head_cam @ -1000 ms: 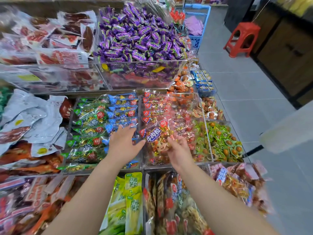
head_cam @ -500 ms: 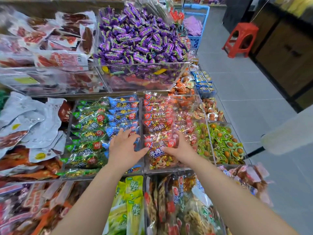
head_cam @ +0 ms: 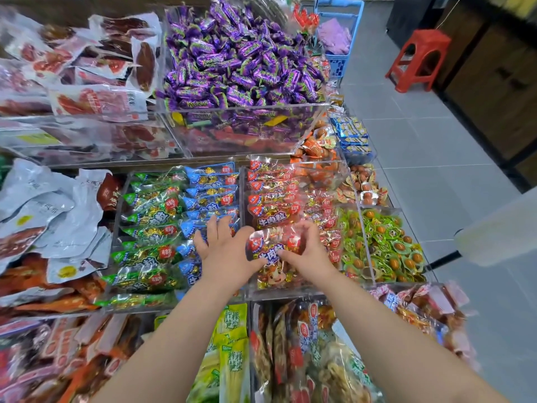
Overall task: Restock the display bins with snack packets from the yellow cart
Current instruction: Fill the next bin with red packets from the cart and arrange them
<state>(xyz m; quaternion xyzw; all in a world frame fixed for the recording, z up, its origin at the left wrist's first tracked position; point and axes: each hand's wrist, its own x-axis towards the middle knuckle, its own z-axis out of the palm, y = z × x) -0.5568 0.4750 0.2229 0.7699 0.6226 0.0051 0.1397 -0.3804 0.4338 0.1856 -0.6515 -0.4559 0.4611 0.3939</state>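
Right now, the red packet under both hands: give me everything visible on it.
The red packet is a glossy plastic pouch with red corners, bold white characters on blue and a cartoon animal below. It lies flat at the front of the clear bin, atop similar packets. The left hand touches its left edge; the right hand covers its right side.

Your red packet [head_cam: 271, 251] lay flat at the front of its clear bin [head_cam: 302, 287] — glossy, cartoon-printed, atop a row of matching red packets [head_cam: 273, 196].

Both hands rest on a snack packet [head_cam: 273, 257] in the middle display bin [head_cam: 293, 287]. The candy bin [head_cam: 247, 135] sits behind it. A stool [head_cam: 418, 58] stands on the floor far right.
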